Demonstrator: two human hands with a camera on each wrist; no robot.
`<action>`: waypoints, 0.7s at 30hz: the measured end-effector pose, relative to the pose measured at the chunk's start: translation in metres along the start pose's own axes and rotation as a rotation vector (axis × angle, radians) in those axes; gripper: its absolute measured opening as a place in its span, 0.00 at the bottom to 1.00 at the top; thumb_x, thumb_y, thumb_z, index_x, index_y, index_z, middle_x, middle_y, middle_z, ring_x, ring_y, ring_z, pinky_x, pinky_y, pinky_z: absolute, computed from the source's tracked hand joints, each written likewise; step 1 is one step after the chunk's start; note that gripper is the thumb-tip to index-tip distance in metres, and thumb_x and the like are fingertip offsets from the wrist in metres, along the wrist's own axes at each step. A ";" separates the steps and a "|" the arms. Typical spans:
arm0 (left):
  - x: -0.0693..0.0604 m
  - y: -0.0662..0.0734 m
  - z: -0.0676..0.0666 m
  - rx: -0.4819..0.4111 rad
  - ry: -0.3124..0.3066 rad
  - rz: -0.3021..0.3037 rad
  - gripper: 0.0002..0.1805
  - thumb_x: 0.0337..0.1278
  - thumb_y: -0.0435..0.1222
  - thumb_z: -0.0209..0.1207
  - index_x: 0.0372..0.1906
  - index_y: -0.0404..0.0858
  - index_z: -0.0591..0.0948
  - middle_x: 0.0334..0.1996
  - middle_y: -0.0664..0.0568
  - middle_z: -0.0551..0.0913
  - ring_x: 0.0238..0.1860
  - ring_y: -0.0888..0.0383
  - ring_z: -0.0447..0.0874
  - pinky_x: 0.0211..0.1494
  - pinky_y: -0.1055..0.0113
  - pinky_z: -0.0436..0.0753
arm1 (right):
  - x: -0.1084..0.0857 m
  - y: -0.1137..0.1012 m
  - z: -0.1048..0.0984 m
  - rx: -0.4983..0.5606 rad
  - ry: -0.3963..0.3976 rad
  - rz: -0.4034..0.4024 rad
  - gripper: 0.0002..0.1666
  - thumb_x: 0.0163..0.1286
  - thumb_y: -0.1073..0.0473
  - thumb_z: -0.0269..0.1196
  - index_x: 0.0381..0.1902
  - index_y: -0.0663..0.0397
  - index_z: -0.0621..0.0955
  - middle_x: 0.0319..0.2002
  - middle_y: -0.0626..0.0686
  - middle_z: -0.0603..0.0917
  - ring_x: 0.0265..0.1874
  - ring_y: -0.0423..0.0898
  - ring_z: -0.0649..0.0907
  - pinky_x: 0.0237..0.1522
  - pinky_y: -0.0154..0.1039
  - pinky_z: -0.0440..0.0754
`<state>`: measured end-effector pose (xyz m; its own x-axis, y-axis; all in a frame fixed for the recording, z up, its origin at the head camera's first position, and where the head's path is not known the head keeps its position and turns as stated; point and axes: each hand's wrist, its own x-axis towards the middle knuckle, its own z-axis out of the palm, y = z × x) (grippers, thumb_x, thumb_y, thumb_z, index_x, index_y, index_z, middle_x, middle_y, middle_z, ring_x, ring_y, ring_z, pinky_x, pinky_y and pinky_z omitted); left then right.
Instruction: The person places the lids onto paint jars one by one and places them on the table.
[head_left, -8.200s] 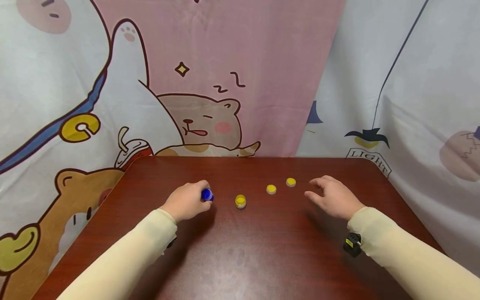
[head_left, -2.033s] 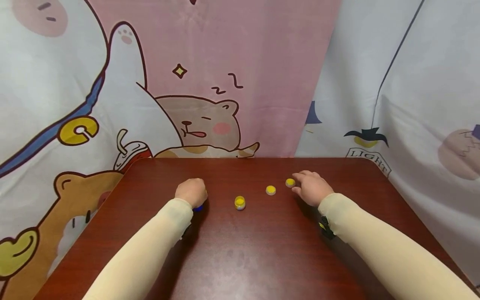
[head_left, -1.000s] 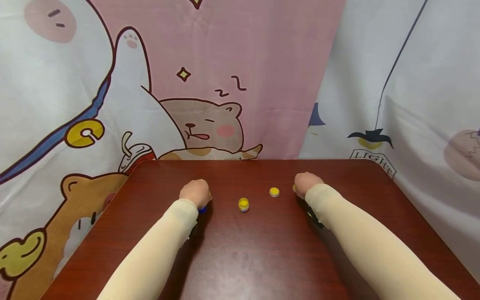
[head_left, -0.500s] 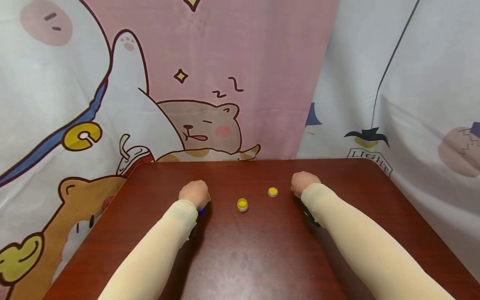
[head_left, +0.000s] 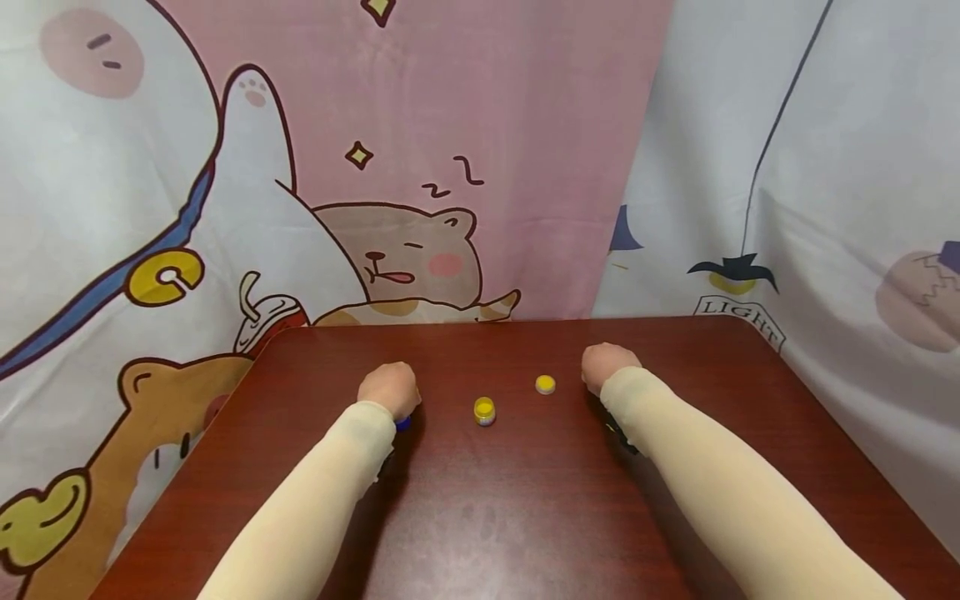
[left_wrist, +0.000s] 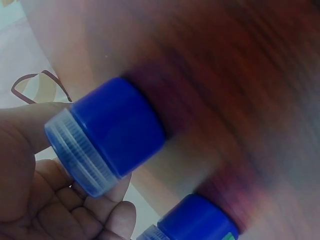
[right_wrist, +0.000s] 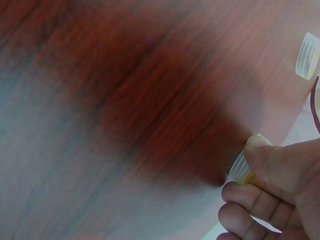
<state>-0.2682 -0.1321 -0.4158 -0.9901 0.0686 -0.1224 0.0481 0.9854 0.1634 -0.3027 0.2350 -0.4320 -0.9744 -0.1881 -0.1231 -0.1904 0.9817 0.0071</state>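
My left hand [head_left: 390, 390] grips a small blue jar [left_wrist: 122, 125] by its clear ribbed top, thumb on one side and fingers on the other. Only a sliver of blue shows under this hand in the head view. A second blue jar [left_wrist: 200, 217] stands close by in the left wrist view, cut off by the lower edge. Over on the right, my right hand [head_left: 609, 368] pinches a clear ribbed cap [right_wrist: 241, 170] with yellow inside between thumb and forefinger. In the head view the hand hides that cap.
A small jar with yellow contents [head_left: 484, 411] stands between the hands on the dark red-brown table [head_left: 495, 517]. Another yellow cap [head_left: 545, 384] lies left of my right hand. A printed cloth [head_left: 540, 167] hangs behind the table's far edge.
My right hand, earlier open and right of both yellow caps, has moved left and taken the right-hand cap. My left hand has turned over the blue jar. In the last half second little moves.
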 end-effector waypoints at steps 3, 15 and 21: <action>0.002 -0.002 0.002 -0.008 -0.005 -0.004 0.07 0.65 0.38 0.68 0.33 0.39 0.91 0.38 0.46 0.90 0.32 0.52 0.84 0.37 0.53 0.87 | 0.000 -0.002 0.000 0.006 -0.008 0.004 0.09 0.74 0.58 0.64 0.41 0.58 0.87 0.35 0.56 0.90 0.34 0.52 0.88 0.43 0.56 0.89; 0.002 -0.003 0.002 -0.006 -0.025 -0.006 0.08 0.65 0.38 0.67 0.32 0.39 0.89 0.35 0.46 0.89 0.31 0.52 0.82 0.38 0.54 0.86 | -0.002 -0.002 0.000 0.014 -0.007 0.014 0.10 0.74 0.57 0.64 0.40 0.59 0.87 0.36 0.57 0.90 0.35 0.53 0.88 0.43 0.56 0.88; 0.002 -0.001 -0.001 -0.012 -0.014 -0.001 0.09 0.65 0.39 0.67 0.33 0.38 0.89 0.35 0.45 0.88 0.31 0.50 0.82 0.36 0.53 0.86 | -0.010 -0.006 -0.010 0.019 -0.009 0.037 0.11 0.75 0.58 0.62 0.41 0.60 0.88 0.39 0.59 0.90 0.37 0.54 0.88 0.44 0.56 0.88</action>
<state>-0.2701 -0.1331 -0.4149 -0.9882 0.0695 -0.1361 0.0451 0.9836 0.1747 -0.2928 0.2304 -0.4211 -0.9796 -0.1516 -0.1322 -0.1521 0.9883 -0.0067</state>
